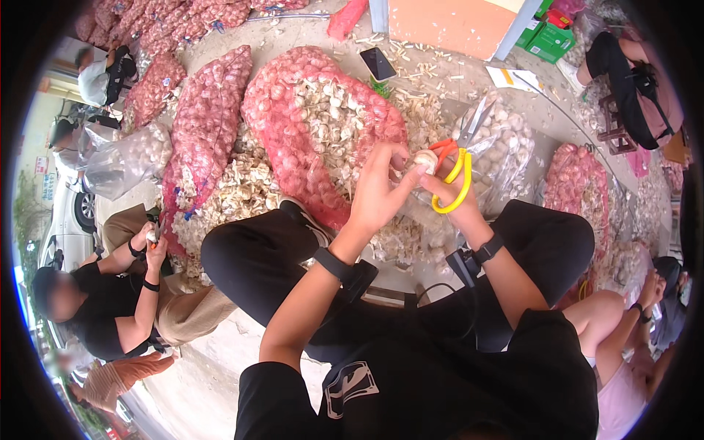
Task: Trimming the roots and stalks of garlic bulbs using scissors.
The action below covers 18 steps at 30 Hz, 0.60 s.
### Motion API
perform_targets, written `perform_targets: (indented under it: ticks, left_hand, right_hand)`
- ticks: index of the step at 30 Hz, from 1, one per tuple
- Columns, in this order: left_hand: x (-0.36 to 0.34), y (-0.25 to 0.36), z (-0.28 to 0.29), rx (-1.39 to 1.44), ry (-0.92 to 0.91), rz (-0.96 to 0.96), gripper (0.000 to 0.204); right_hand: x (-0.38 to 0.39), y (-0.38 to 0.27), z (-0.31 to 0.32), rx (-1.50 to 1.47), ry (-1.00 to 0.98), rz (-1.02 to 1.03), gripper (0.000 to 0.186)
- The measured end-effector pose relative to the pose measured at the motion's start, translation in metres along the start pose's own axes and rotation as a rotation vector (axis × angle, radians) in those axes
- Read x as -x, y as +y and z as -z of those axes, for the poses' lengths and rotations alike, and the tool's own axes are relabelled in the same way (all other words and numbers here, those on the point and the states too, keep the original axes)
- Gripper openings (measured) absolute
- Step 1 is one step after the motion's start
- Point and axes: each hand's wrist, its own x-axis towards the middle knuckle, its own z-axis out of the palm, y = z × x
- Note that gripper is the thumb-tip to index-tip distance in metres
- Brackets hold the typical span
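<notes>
A pale garlic bulb (424,159) is pinched in the fingers of my left hand (378,187), above the open mouth of a red mesh sack of garlic (275,110). Wrapped round the scissors (468,172) is my right hand (460,205), close beside the left. The scissors have yellow and orange handles, and their metal blades point up and away to the right, slightly parted. Both hands nearly meet at the bulb; part of the right fingers is hidden behind the handles.
A clear plastic bag of garlic bulbs (506,139) lies right of the sack. Loose skins and stems (249,183) cover the ground. Another full mesh sack (209,110) stands left. A phone (378,64) lies beyond. A co-worker (95,308) sits at left, others at right.
</notes>
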Motion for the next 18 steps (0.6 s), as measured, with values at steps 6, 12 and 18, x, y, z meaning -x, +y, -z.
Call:
perform_targets:
  ticks: [6, 12, 18]
  left_hand:
    - [0.004, -0.012, -0.004, 0.088, -0.067, 0.142, 0.022]
    - [-0.005, -0.006, 0.008, 0.066, -0.155, 0.145, 0.029]
    - [-0.014, -0.006, 0.007, -0.122, -0.309, -0.114, 0.044]
  right_hand:
    - [0.000, 0.003, 0.011, -0.025, -0.127, 0.118, 0.049]
    - [0.003, -0.002, 0.019, -0.532, -0.075, -0.163, 0.031]
    - [0.004, -0.002, 0.020, -0.641, 0.026, -0.232, 0.032]
